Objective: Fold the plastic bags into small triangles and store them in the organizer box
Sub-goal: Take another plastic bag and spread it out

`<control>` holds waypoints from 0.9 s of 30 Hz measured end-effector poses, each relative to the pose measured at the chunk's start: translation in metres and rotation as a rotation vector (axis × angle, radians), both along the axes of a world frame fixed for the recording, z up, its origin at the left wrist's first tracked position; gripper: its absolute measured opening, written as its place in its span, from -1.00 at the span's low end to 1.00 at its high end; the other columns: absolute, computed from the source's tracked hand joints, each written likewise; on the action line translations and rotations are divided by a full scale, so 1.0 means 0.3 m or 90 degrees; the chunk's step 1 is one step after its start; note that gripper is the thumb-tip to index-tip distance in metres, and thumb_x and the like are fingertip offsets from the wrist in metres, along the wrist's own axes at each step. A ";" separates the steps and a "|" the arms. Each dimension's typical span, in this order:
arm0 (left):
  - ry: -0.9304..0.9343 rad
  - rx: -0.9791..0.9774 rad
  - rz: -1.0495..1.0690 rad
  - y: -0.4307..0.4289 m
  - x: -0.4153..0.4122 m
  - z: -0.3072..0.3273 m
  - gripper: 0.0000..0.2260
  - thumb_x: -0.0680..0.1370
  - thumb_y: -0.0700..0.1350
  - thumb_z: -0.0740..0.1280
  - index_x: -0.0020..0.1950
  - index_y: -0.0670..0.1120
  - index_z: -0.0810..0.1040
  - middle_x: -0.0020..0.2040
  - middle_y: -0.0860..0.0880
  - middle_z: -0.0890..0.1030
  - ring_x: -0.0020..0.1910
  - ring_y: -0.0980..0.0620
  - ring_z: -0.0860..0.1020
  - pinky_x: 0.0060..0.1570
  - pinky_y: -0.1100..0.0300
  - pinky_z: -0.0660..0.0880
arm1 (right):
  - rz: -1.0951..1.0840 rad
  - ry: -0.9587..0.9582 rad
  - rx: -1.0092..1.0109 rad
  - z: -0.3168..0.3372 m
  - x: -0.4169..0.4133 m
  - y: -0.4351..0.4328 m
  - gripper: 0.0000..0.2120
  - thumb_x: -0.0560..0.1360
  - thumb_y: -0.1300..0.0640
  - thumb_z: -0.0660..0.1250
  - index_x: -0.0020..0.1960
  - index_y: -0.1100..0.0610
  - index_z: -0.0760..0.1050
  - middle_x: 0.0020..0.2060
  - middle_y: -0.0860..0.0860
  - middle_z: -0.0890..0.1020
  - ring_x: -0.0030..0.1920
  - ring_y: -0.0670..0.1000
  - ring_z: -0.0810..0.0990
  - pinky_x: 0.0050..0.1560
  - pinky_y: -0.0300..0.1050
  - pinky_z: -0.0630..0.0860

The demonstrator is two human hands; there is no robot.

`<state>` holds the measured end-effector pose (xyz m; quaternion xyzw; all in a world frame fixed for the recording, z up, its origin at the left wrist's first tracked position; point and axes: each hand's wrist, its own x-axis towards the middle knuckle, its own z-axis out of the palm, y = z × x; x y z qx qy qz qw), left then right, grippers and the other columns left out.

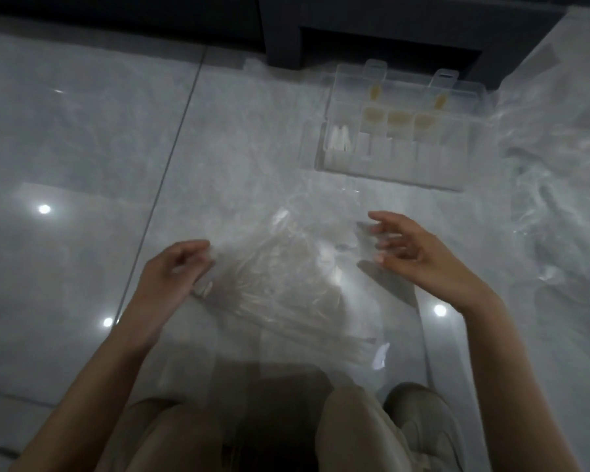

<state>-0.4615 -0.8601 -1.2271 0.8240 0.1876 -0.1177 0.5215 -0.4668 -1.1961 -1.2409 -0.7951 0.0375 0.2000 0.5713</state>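
Observation:
A clear, crinkled plastic bag (286,287) is spread above the glossy tile floor in front of my knees. My left hand (178,270) pinches its left edge between thumb and curled fingers. My right hand (413,250) is at the bag's right edge with fingers loosely spread; motion blur hides whether it grips the film. A clear organizer box (457,131) lies open on the floor at the upper right. Some of its compartments hold folded yellowish pieces (397,118) and white folded pieces (341,139).
A heap of loose clear plastic bags (552,158) lies along the right side. Dark furniture (372,28) runs across the back. My legs in beige trousers (351,434) fill the bottom. Bright lamp reflections dot the grey tiles.

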 end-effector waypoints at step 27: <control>-0.113 0.004 -0.084 -0.148 0.130 -0.106 -0.87 0.57 -0.23 0.33 -0.13 -0.27 0.56 -0.32 -0.04 0.56 -0.38 0.26 0.51 -0.29 0.44 0.39 | 0.066 -0.022 0.134 -0.011 0.011 0.097 -0.85 0.41 0.26 0.31 -0.03 0.15 0.54 -0.02 0.15 0.60 -0.06 0.12 0.57 -0.02 -0.09 0.45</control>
